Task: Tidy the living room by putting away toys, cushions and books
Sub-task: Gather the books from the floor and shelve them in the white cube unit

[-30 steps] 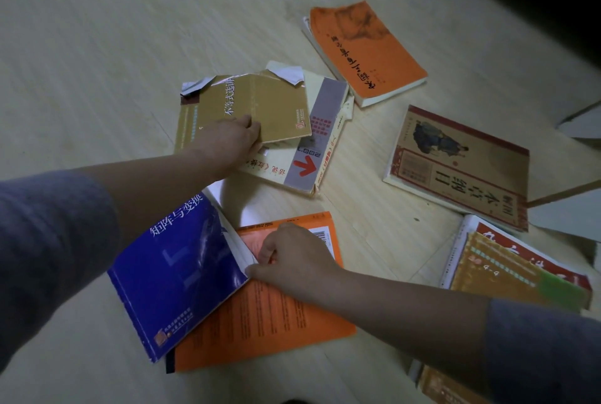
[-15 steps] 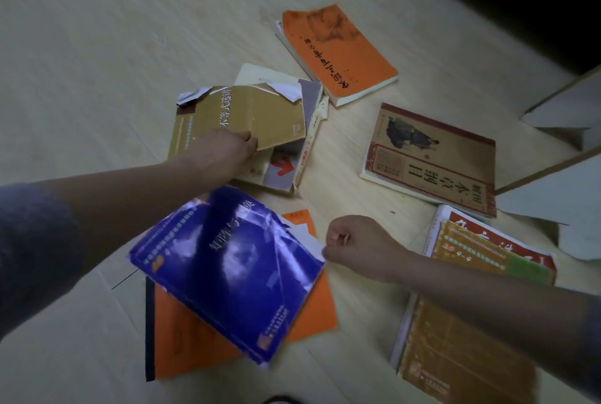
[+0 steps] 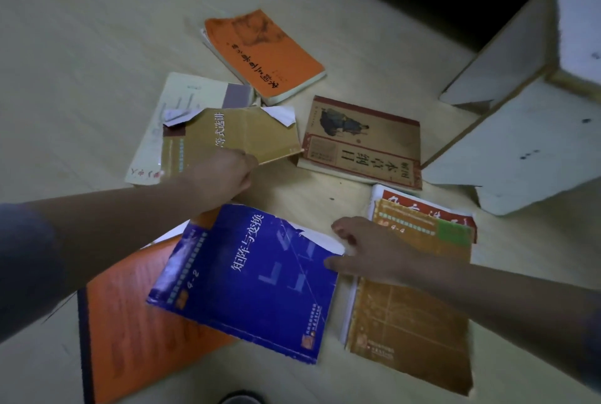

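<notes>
Several books lie scattered on a pale wooden floor. My left hand (image 3: 221, 176) grips the near edge of a mustard-yellow book (image 3: 247, 133) with torn cover corners and holds it above a cream book (image 3: 182, 101). My right hand (image 3: 367, 250) rests with fingers spread on the right edge of a blue book (image 3: 253, 280). The blue book lies closed on a large orange book (image 3: 130, 332). Beside my right hand lies a brown-orange book (image 3: 413, 315) on top of a red-and-white one (image 3: 422, 205).
An orange book (image 3: 263, 52) lies at the back, and a tan book with a red border (image 3: 364, 143) lies to its right. A white foam or board structure (image 3: 527, 104) stands at the right. Darkness fills the top right corner.
The blue book swung over and now lies closed, flat on the orange one. My right hand opened from a fist onto its edge. My left hand carried the yellow book rightward off the cream book.
</notes>
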Available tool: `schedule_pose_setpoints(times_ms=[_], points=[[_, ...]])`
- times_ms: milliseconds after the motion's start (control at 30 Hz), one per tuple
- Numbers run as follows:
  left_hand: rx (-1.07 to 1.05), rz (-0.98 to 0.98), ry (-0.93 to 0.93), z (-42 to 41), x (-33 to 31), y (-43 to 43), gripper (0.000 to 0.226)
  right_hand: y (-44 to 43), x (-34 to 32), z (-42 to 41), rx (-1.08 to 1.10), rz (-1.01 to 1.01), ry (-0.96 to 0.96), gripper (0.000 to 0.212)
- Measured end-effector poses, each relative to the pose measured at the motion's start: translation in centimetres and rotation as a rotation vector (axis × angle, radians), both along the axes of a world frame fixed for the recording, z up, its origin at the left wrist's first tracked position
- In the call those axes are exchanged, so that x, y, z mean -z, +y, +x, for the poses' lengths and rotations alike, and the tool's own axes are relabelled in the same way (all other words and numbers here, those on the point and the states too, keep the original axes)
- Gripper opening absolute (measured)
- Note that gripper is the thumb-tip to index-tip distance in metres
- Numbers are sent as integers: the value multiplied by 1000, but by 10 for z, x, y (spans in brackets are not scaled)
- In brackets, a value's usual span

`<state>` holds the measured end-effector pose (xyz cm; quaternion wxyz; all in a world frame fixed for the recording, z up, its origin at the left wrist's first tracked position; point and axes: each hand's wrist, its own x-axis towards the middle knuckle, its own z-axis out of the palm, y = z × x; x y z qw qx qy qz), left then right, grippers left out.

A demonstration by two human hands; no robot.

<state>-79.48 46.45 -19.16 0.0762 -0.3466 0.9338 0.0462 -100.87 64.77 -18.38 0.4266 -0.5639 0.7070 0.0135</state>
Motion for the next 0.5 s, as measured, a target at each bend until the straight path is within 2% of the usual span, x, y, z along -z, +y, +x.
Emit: schedule_pose_setpoints(times_ms=[67,133,300,500], points=[[-40,37,46,-3,-3,2,20,-2,0,8,-42,-49,14,79],[-50,52,55,-3,-4,3,23,-7,1,16,-33,-31,-28,79],[-54,62,181,4,-10,9,17,-19,1,25,-23,-75,7,46],[-36,-18,301,3,-19,15,15,-13,-10,24,70,-41,-371,17]])
